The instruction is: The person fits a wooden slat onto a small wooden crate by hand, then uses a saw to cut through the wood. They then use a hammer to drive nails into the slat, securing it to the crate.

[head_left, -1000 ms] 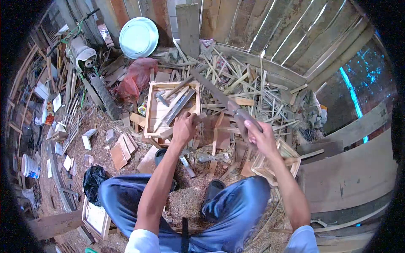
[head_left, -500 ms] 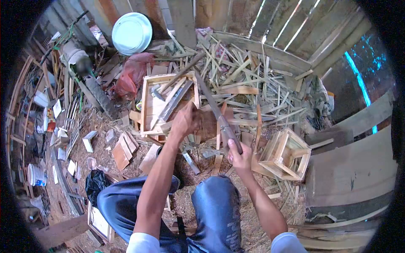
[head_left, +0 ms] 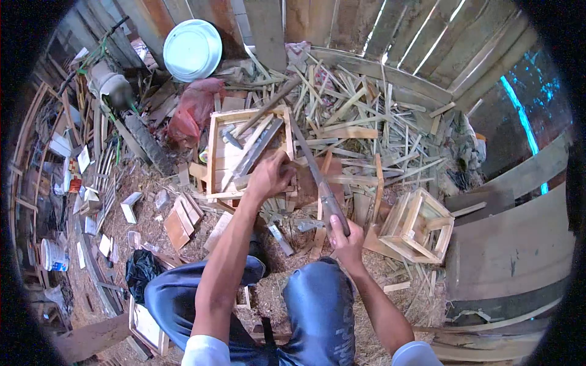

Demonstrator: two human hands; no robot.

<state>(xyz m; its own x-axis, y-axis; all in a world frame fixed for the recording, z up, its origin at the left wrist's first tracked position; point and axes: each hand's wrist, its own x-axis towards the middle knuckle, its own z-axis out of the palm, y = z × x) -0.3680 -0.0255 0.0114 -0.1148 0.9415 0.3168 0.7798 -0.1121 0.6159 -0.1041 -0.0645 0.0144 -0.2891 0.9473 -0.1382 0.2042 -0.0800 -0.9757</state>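
My right hand [head_left: 347,242] is wrapped round the handle of a machete [head_left: 320,183], its long dark blade pointing up and away. My left hand [head_left: 270,177] is closed, knuckles up, at the near right corner of a shallow wooden box [head_left: 213,143]; what its fingers hold, if anything, is hidden. Inside the box lie a hammer [head_left: 231,138], a grey metal-looking bar [head_left: 261,146] and wooden strips. The blade passes just right of the box.
A heap of wood offcuts [head_left: 366,128] lies against the plank wall. To the right stands a small wooden frame box [head_left: 421,229]. A white basin [head_left: 193,51] leans at the back, near a red plastic bag [head_left: 194,113]. Loose wood pieces [head_left: 180,222] litter the sawdust-covered ground.
My left hand has shifted slightly right, its fingers still curled. The machete stays in my right hand at nearly the same angle. The whole view has moved a little.
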